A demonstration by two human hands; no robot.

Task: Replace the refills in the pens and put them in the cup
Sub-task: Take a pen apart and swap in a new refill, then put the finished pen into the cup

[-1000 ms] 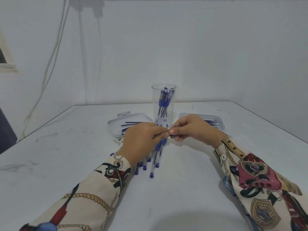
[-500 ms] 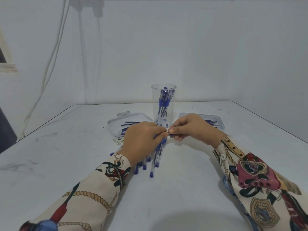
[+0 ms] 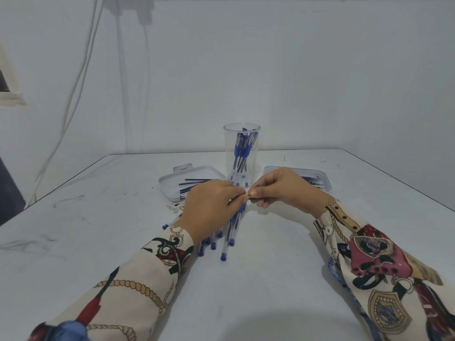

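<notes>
Fitting a refill, it seems, mid-frame | left hand [image 3: 211, 207] and right hand [image 3: 283, 190] both pinch one pen [image 3: 248, 198] | next: seat it, drop in cup [image 3: 241, 153] behind.

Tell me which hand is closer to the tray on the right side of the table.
Right. The right hand sits just in front of the right tray and overlaps its near edge in view. The left hand is farther off, across the clear cup, near the other tray.

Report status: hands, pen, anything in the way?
Left hand and right hand pinch one pen together above the loose pens. Cup behind, part filled. Nothing in the way.
</notes>
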